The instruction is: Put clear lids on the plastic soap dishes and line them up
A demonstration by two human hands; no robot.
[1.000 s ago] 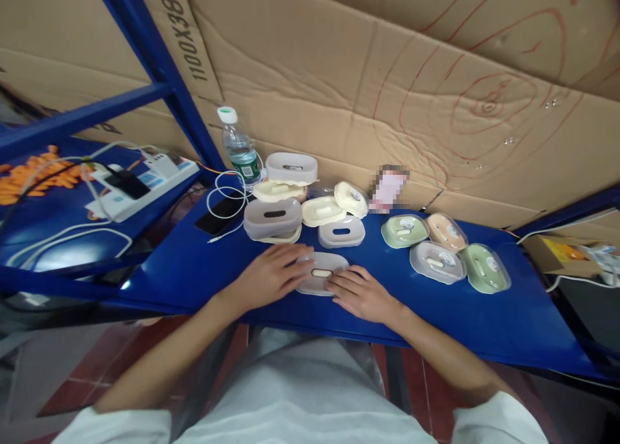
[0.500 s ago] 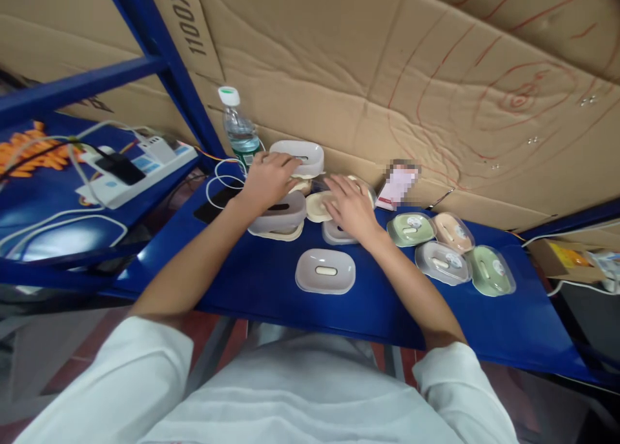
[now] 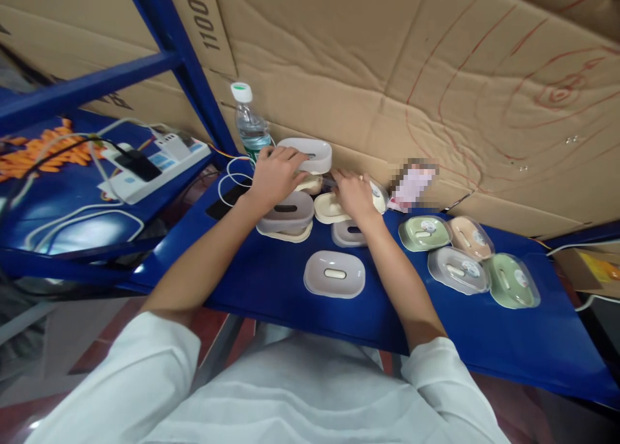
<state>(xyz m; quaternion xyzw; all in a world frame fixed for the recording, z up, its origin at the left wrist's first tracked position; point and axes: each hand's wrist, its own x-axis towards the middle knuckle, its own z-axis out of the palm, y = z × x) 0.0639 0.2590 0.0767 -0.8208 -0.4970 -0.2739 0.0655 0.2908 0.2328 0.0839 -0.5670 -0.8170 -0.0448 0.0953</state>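
My left hand (image 3: pixel 277 175) reaches over the stacked plastic dishes, fingers spread and touching or nearly touching a white-grey oval dish (image 3: pixel 317 165) at the back. Below that hand a grey slotted dish (image 3: pixel 285 219) rests on a cream one. My right hand (image 3: pixel 355 193) is over a cream oval dish (image 3: pixel 325 209), fingers apart and bent, their tips partly hidden among the back dishes. Under its wrist lies another grey slotted dish (image 3: pixel 345 235). Closer to me sits a single pale grey dish (image 3: pixel 334 288) with a whitish oval piece in its middle.
To the right, several clear-covered dishes stand together, among them a green one (image 3: pixel 419 236) and a peach one (image 3: pixel 472 237). A water bottle (image 3: pixel 252 131) and white cable are at back left. A blurred-out pink item (image 3: pixel 411 186) leans against the cardboard (image 3: pixel 339 63). A power strip (image 3: pixel 159 173) lies left.
My right hand has shifted slightly away from me and leftward, its fingers now more bent. My left hand stays over the same stack. The view has turned a little.
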